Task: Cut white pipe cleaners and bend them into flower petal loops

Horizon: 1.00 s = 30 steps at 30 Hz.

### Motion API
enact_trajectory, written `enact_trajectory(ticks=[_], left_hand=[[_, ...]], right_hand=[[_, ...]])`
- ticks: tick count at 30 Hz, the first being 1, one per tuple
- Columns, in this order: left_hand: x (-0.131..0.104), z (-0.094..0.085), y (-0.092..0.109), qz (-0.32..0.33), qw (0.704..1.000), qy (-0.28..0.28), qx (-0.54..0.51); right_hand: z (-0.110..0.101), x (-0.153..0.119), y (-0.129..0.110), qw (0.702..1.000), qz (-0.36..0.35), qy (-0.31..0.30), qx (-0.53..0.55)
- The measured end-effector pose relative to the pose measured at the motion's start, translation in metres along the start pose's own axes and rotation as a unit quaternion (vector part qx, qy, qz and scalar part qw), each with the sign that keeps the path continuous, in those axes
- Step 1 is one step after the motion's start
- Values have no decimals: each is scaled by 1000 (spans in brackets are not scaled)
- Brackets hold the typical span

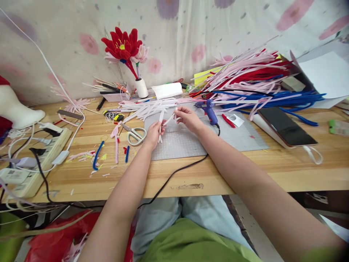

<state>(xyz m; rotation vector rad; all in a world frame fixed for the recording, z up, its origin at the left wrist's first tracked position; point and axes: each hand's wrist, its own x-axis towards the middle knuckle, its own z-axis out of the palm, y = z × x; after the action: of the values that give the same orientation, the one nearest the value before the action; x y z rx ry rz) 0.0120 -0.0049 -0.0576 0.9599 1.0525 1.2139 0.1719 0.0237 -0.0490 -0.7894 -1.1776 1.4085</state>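
My left hand (155,135) is closed around a few white fuzzy stems (161,118), which stand up from its fingers above the grey cutting mat (180,143). Just to the right, my right hand (187,118) pinches the end of a white stem (169,119) that slants down toward the left hand. Behind both hands lies a loose pile of white stems (144,108). Scissors with pale green handles (136,136) rest left of my left hand. A purple glue gun (209,111) lies on the mat right of my right hand.
Red flower (121,43) in a white spool (141,88) at the back. Bundled red, pink and blue stems (253,78) fill the back right, near a phone (286,125). A power strip (46,160) with cables is at left. A black cord (174,174) crosses the front.
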Motion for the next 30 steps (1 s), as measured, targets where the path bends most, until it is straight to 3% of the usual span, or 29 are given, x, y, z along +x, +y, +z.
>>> enact_trajectory(ticks=[5, 10, 17, 24, 30], left_hand=[[-2, 2, -5, 12, 995, 56, 85], [-4, 4, -5, 34, 992, 78, 88], [-6, 6, -1, 16, 996, 63, 60], [-9, 5, 2, -3, 1000, -21, 8], [-6, 6, -2, 4, 1000, 19, 21]], right_hand=[[1, 1, 2, 999, -17, 15, 27], [4, 3, 5, 995, -37, 85, 37], [6, 5, 7, 990, -20, 131, 45], [4, 3, 9, 979, 34, 136, 149], [4, 2, 7, 963, 71, 131, 223]])
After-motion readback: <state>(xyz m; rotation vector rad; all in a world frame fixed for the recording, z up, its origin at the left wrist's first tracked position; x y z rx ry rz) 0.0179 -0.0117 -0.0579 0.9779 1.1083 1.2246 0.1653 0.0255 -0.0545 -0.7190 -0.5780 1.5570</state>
